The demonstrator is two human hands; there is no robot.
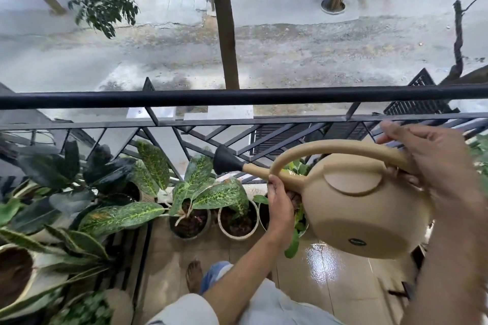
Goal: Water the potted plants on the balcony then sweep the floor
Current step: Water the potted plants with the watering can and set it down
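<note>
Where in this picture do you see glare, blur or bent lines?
In the head view, glare sits on the wet floor tiles beneath the beige watering can; the right hand and the tree leaves are smeared by motion; the black railing bows slightly from the wide lens; daylight is soft, without hard shadows.

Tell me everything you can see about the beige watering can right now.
The beige plastic watering can has a round, bulbous body with a raised oval panel on its side, a small dark label near the base, a long arched handle and a straight spout ending in a black flared rose. It is held in the air, spout pointing left toward the railing above the potted plants. The right hand grips the handle's rear end; the left hand holds the spout near the body. No water is visibly pouring.
</note>
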